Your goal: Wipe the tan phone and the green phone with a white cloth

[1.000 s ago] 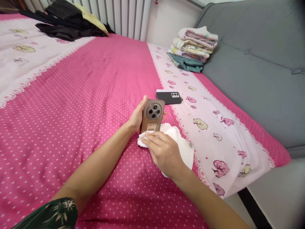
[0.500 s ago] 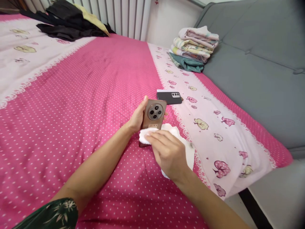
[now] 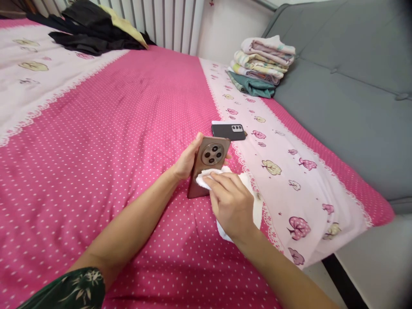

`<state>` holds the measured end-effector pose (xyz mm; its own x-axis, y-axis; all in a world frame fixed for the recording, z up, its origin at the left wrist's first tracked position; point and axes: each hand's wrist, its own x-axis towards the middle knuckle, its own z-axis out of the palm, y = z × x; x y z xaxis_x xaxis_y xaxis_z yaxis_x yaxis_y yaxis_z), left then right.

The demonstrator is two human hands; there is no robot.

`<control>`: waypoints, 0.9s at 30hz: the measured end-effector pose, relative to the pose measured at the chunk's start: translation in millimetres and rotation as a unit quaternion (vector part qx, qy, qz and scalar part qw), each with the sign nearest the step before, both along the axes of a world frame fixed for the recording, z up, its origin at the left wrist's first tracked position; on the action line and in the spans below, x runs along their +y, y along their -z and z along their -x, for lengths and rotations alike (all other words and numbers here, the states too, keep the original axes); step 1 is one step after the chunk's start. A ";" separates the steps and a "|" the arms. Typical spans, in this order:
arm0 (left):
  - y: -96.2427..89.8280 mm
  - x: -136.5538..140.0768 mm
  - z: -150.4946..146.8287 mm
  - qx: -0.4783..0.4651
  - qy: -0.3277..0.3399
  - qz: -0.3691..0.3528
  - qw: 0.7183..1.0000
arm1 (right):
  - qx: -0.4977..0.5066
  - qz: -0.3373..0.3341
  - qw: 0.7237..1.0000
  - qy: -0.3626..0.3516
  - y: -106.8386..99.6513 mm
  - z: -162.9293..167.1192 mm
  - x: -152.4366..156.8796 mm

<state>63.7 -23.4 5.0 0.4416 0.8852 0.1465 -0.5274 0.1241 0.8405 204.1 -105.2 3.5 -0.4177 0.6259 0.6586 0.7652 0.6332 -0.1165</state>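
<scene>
My left hand (image 3: 188,161) grips a gold-brown smartphone (image 3: 195,187) by its side, the thumb along the near edge and fingertips showing past the far edge. The phone is tilted upright, its back with a round camera ring facing me. In my right hand (image 3: 231,199) is a bunched white cloth (image 3: 255,210), pinched under the fingers and pressed against the phone's back below the cameras. The rest of the cloth hangs behind and under that hand. Just beyond lies a dark phone (image 3: 223,132), its back and cameras up.
A pink polka-dot bedsheet (image 3: 154,111) with pale tree-print bands lies beneath everything. Folded cloths (image 3: 262,64) are stacked by the grey headboard (image 3: 347,86). Dark clothes (image 3: 90,30) lie at the far left, before a white radiator (image 3: 174,25).
The gold-brown phone has turned and tipped slightly to the right in my left hand. My right hand with the cloth has shifted a little right across its back.
</scene>
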 end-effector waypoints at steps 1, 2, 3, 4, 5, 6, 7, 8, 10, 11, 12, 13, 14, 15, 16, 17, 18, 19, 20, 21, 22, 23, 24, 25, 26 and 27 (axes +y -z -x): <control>0.0 0.1 0.3 0.004 -0.006 0.006 1.000 | -0.010 0.019 1.000 -0.001 0.2 -0.2 -0.6; -0.1 0.1 0.5 0.009 -0.011 0.012 1.000 | -0.024 0.042 0.999 0.000 0.2 -0.4 -1.2; -0.3 0.1 0.7 0.014 -0.016 0.018 1.000 | -0.042 0.072 0.996 0.000 0.0 -0.4 -1.8; -0.4 0.1 0.7 0.017 -0.020 0.020 0.999 | -0.065 0.108 0.992 0.001 -0.5 -0.3 -2.1; -0.4 0.1 0.7 0.018 -0.022 0.020 0.999 | -0.094 0.148 0.985 0.000 -1.2 0.2 -2.4; -0.4 0.2 0.6 0.017 -0.024 0.017 0.999 | -0.126 0.189 0.974 -0.004 -2.0 0.9 -2.5; -0.4 0.4 0.5 0.015 -0.024 0.011 1.000 | -0.160 0.227 0.961 -0.011 -2.8 1.8 -2.4; -0.3 0.6 0.3 0.012 -0.022 0.004 1.000 | -0.190 0.257 0.947 -0.018 -3.4 2.7 -2.2; -0.2 0.8 0.1 0.008 -0.016 -0.007 1.000 | -0.231 0.289 0.929 -0.031 -3.4 4.3 -1.6; -0.2 0.8 0.1 0.006 -0.013 -0.009 1.000 | -0.239 0.291 0.926 -0.034 -2.7 4.6 -1.5; -0.3 0.7 0.2 0.005 -0.011 -0.010 1.000 | -0.238 0.285 0.928 -0.035 -1.7 4.6 -1.4; -0.5 0.4 0.4 0.004 -0.010 -0.009 1.000 | -0.230 0.271 0.934 -0.036 -0.6 4.2 -1.6; -0.7 0.2 0.5 0.003 -0.010 -0.008 1.000 | -0.214 0.249 0.944 -0.038 0.3 3.5 -2.0; -1.0 -0.2 0.7 0.003 -0.010 -0.007 1.000 | -0.191 0.221 0.956 -0.040 0.6 2.6 -2.7; -1.3 -0.6 0.8 0.003 -0.009 -0.004 1.000 | -0.161 0.186 0.968 -0.043 0.2 1.6 -3.3; -1.6 -0.9 0.8 0.003 -0.008 -0.001 1.000 | -0.126 0.147 0.980 -0.045 -1.1 0.6 -4.0; -1.8 -1.2 0.7 0.003 -0.006 0.004 1.000 | -0.089 0.105 0.990 -0.044 -3.3 -0.4 -4.4; -1.8 -1.4 0.6 0.002 -0.004 0.008 1.000 | -0.052 0.064 0.996 -0.040 -6.1 -1.4 -4.6; -1.6 -1.5 0.3 0.001 -0.001 0.011 1.000 | -0.017 0.025 0.999 -0.033 -9.2 -2.2 -4.3; -1.4 -1.6 0.0 0.000 0.003 0.014 1.000 | 0.012 -0.010 1.000 -0.024 -12.2 -3.1 -3.7; -1.0 -1.6 -0.3 -0.001 0.008 0.016 1.000 | 0.037 -0.040 0.998 -0.012 -14.7 -4.0 -2.8; -0.7 -1.6 -0.6 -0.001 0.012 0.018 1.000 | 0.055 -0.064 0.996 0.002 -16.4 -4.9 -1.6; -0.4 -1.6 -0.8 -0.001 0.015 0.020 1.000 | 0.065 -0.080 0.995 0.015 -17.3 -5.8 -0.3; -0.3 -1.8 -1.1 -0.001 0.018 0.022 1.000 | 0.070 -0.090 0.993 0.027 -17.2 -6.6 1.0; -0.3 -2.0 -1.2 -0.001 0.020 0.023 1.000 | 0.069 -0.092 0.993 0.037 -16.4 -7.3 2.3; -0.4 -2.2 -1.2 -0.001 0.021 0.023 1.000 | 0.064 -0.088 0.993 0.042 -14.9 -7.7 3.4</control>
<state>65.0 -25.6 5.4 0.4787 0.8714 0.1070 -0.5223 0.1846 0.8325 211.8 -101.8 18.4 -0.2749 0.5251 0.8054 0.8026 0.5866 -0.1085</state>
